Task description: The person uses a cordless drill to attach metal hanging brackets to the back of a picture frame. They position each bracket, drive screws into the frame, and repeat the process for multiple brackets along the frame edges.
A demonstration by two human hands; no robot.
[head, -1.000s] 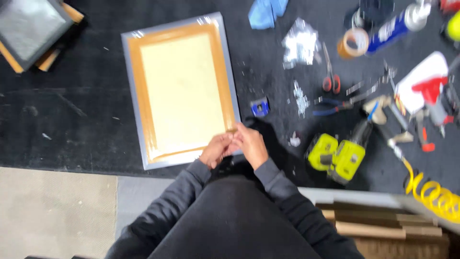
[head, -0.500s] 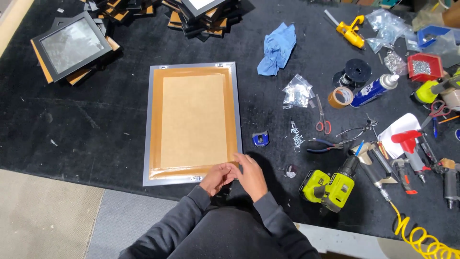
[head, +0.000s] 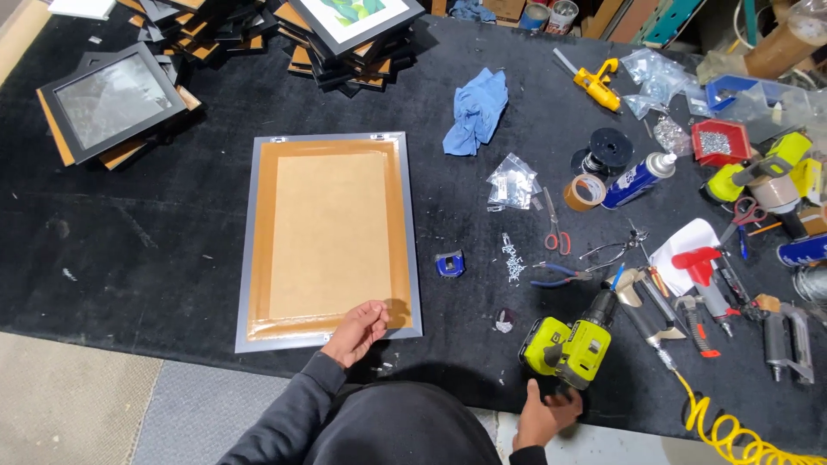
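A silver picture frame (head: 251, 250) lies face down on the black table, its brown backing board (head: 332, 232) up. My left hand (head: 355, 331) rests on the frame's near edge, close to the right corner, fingers loosely curled and holding nothing. My right hand (head: 544, 415) is at the table's near edge with its fingers spread. It touches the battery base of a lime-green cordless drill (head: 573, 340) that lies on its side. My dark sleeves and torso fill the bottom of the view.
Stacks of black frames (head: 112, 103) stand at the far left and back. A blue cloth (head: 475, 112), small tape measure (head: 450, 263), loose screws, scissors (head: 554, 232), pliers, tape roll (head: 586, 191), spray can, red screw tray (head: 722, 142) and yellow coiled hose (head: 724, 426) crowd the right side.
Both hands were together at the frame's near right corner. My right hand has moved right to the drill; my left stays on the frame. The view has widened.
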